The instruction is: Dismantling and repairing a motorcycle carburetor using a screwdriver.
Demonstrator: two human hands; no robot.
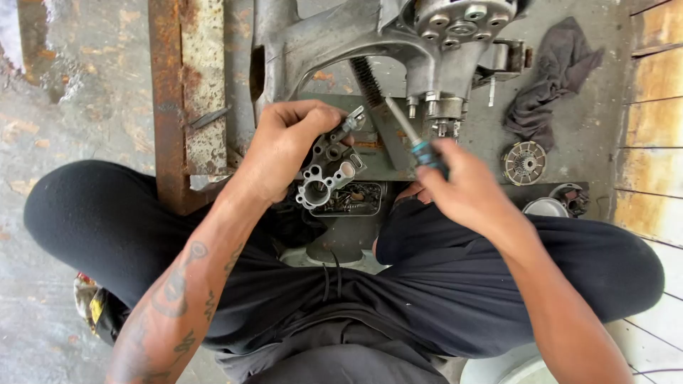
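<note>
My left hand (284, 146) grips a small grey cast-metal part (329, 167) with several round holes, held above my lap. My right hand (466, 190) holds a screwdriver (411, 136) with a blue-and-black handle; its shaft points up and left toward the top of the metal part. Both hands sit just below a large grey engine casing (370, 43) that stands on the floor in front of me. I sit cross-legged in black trousers.
A small dark tray (353, 199) with screws and bits lies under the part. A rusty steel frame (186, 107) runs down the left. A dark rag (551, 78), a round clutch-like disc (524, 162) and a metal bowl (546, 208) lie at right.
</note>
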